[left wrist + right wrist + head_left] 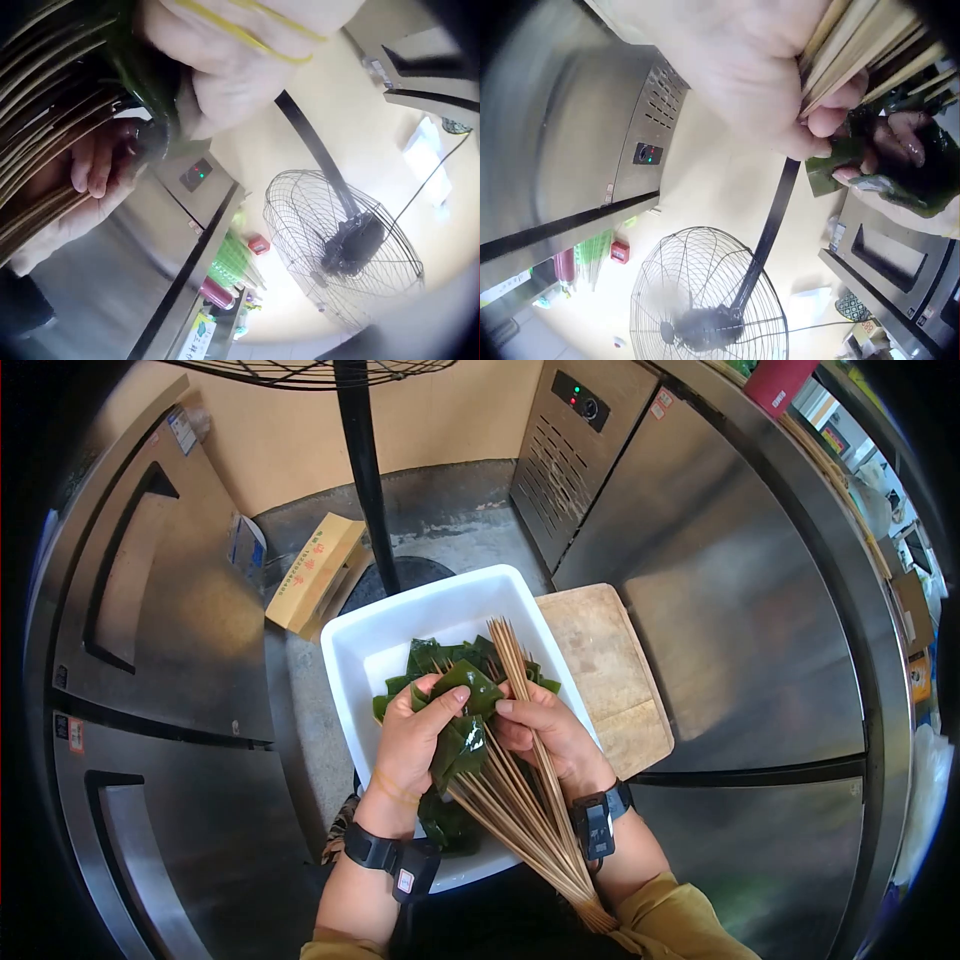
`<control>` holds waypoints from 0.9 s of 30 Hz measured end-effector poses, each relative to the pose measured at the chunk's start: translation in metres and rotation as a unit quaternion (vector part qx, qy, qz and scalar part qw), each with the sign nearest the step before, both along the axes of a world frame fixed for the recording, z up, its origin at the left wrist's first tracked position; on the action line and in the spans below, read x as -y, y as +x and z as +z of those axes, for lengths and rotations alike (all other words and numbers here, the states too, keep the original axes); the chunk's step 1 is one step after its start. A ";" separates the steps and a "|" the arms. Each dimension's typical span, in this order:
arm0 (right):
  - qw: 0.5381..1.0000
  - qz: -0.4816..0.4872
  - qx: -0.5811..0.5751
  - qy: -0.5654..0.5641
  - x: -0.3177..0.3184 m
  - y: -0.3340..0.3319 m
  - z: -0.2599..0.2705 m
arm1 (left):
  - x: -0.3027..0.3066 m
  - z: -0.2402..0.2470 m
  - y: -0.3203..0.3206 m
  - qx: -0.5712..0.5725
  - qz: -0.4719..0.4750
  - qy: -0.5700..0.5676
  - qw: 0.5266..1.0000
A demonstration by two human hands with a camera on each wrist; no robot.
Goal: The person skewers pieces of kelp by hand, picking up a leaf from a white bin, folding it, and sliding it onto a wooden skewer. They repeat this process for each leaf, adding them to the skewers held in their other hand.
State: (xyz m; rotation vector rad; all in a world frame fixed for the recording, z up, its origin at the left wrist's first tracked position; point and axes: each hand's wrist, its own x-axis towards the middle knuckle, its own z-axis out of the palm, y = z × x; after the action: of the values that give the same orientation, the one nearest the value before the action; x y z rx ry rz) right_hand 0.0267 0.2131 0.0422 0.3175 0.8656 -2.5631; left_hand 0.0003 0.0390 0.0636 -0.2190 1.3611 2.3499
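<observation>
Over a white tub [350, 670], my left hand [400, 745] pinches a glossy dark green kelp piece [470, 682] between thumb and fingers. My right hand [552, 735] grips a bundle of thin wooden skewers [512, 660], its thumb and fingertips right at the kelp's edge. The skewers also show in the right wrist view [855, 52], running through the curled fingers. More skewers [520, 825] fan out between the wrists, gathering toward the right forearm. Their upper ends are hidden by kelp. Further kelp pieces [430, 655] lie in the tub under and behind the hands.
A wooden board [600, 660] lies right of the tub. Steel refrigerator cabinets [740, 600] stand on both sides. Behind the tub are a yellow cardboard box [318, 575] and the black pole [365, 480] of a caged fan [705, 300].
</observation>
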 end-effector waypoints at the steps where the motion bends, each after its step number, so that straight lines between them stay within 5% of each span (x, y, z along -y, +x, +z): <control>1: 1.000 0.000 0.001 0.008 0.001 0.000 0.002 | 0.000 0.003 -0.001 0.005 0.016 0.007 1.000; 8: 1.000 -0.012 0.010 -0.014 0.004 0.001 0.011 | 0.008 0.000 -0.023 0.038 0.066 0.105 0.992; 27: 0.998 0.053 0.023 -0.032 0.003 -0.001 0.008 | 0.001 -0.011 -0.041 0.008 0.100 0.132 0.986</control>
State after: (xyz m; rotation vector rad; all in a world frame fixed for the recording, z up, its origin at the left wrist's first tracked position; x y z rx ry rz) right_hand 0.0261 0.2096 0.0499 0.3028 0.7616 -2.4692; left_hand -0.0403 0.0378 0.0524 -0.3069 1.0477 2.6576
